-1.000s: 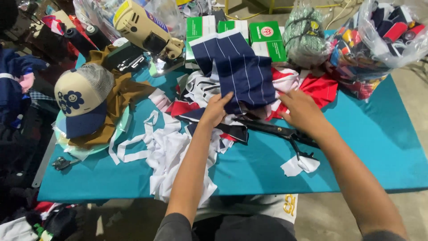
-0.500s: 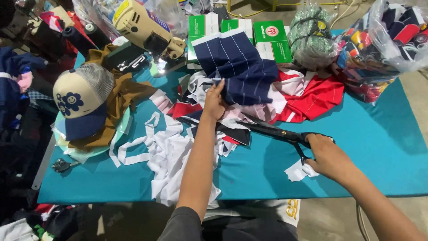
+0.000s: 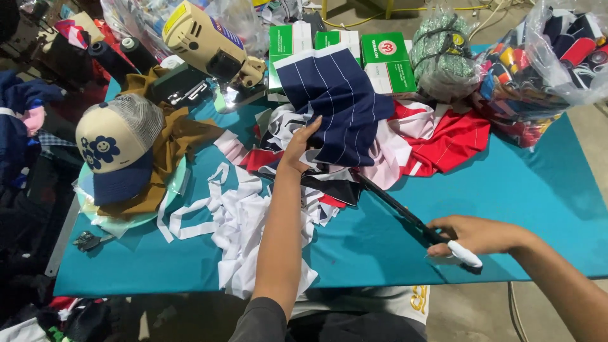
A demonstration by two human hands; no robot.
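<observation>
Our left hand point(image 3: 303, 144) pressed flat, fingers spread, on navy pinstriped cloth point(image 3: 335, 107) lying mid-table w/ red fabric point(image 3: 449, 142) & white fabric just beside it. Our right hand point(image 3: 472, 235) closed round the handle of long black shears point(image 3: 396, 208), blade pointing toward the cloth, a white scrap under the fingers. White cut strips point(image 3: 244, 218) lay crumpled near the front edge. Green square boxes point(image 3: 387, 60) w/ round red & white labels stood behind the cloth; cream cap point(image 3: 114, 142) w/ navy flower patch lay at left. The table point(image 3: 538, 202) had a smooth teal top.
</observation>
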